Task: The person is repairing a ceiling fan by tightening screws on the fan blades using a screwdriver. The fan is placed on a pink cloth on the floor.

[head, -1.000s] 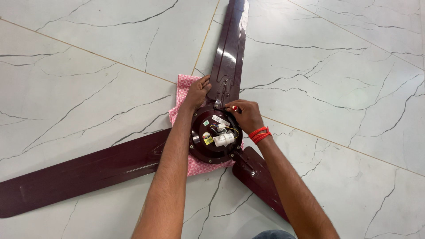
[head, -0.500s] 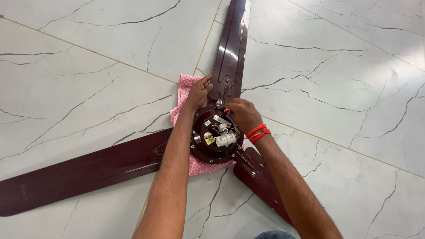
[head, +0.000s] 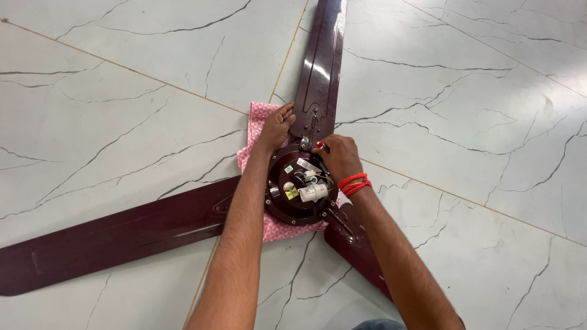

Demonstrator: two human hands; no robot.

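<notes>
A dark maroon ceiling fan lies on the floor, its round motor hub [head: 287,208] facing up with wires and a white capacitor [head: 313,192] showing. My left hand [head: 276,127] presses flat on the base of the far blade [head: 321,67] at the hub's edge. My right hand [head: 338,157] is closed around a small red-tipped tool [head: 320,145] at the hub's upper right rim. A red thread band circles that wrist. A pink cloth [head: 258,117] lies under the hub.
Two more blades reach out, one long to the left [head: 116,235], one toward the lower right [head: 358,253] under my right forearm. The floor is white marble tile with dark veins and a grout line [head: 153,85].
My right hand has shifted slightly up and left along the hub rim with the tool. The left hand stays on the blade base.
</notes>
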